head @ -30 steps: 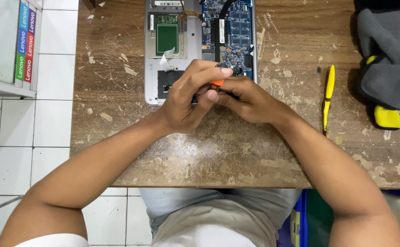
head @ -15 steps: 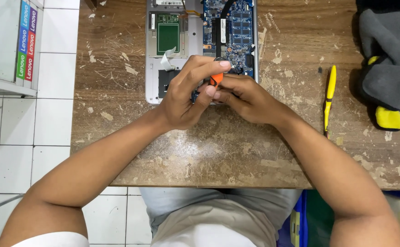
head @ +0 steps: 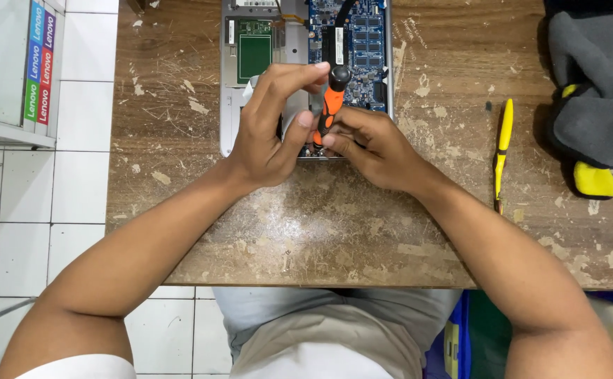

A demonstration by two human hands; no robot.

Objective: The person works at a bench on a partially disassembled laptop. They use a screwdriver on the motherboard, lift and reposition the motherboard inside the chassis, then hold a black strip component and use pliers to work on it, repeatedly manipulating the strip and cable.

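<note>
White floor tiles [head: 12, 231] far left of a scarred brown wooden table [head: 306, 238]. Left of the table, a grey box [head: 5, 67] with coloured labels. On the table's far edge, an opened silver laptop chassis [head: 233, 84] baring a blue circuit board [head: 362, 49]. Over the chassis, left hand [head: 268, 137], fingers curled, thumb and fingertip pinching the black cap of an orange-and-black screwdriver [head: 331, 105]. Just right, right hand [head: 373, 147], fingers pressed together round the screwdriver's lower shaft, tip hidden between both hands. Further right on the table, a yellow-handled tool [head: 504, 144], then a grey-and-yellow glove [head: 594, 105].
</note>
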